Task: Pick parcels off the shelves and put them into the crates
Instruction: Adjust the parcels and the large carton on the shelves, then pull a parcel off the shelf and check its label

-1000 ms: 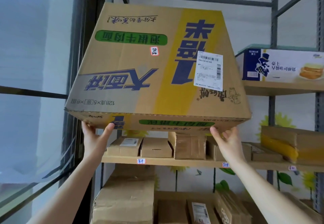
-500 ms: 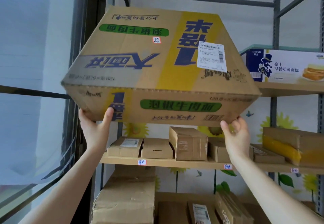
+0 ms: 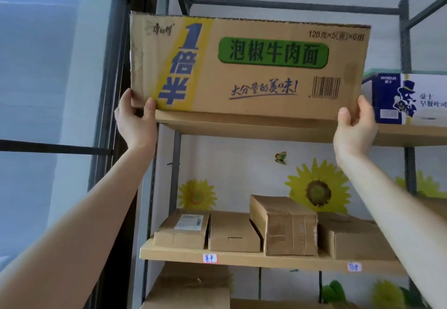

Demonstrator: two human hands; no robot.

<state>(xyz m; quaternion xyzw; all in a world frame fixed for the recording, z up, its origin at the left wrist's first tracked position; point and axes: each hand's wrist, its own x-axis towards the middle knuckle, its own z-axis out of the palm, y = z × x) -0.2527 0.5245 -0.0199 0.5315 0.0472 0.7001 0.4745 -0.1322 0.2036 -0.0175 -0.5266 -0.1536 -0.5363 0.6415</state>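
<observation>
A large brown carton [image 3: 249,66] with a yellow stripe, blue characters and a green label stands level at the top shelf board [image 3: 242,127], its long side facing me. My left hand [image 3: 135,122] grips its lower left corner, thumb on the front face. At the lower right corner my right hand [image 3: 354,127] grips the same way. Whether the carton's full weight rests on the board, I cannot tell. No crate is in view.
A white and blue box [image 3: 406,100] sits to the right on the top shelf. The middle shelf [image 3: 242,259] carries several small brown parcels [image 3: 287,226]. More cartons [image 3: 191,289] lie lower down. A window [image 3: 48,90] and metal uprights stand close on the left.
The carton was tilted with its broad labelled face toward me and held from below. It has swung level, its long side now facing me, and my hands have shifted to its lower corners.
</observation>
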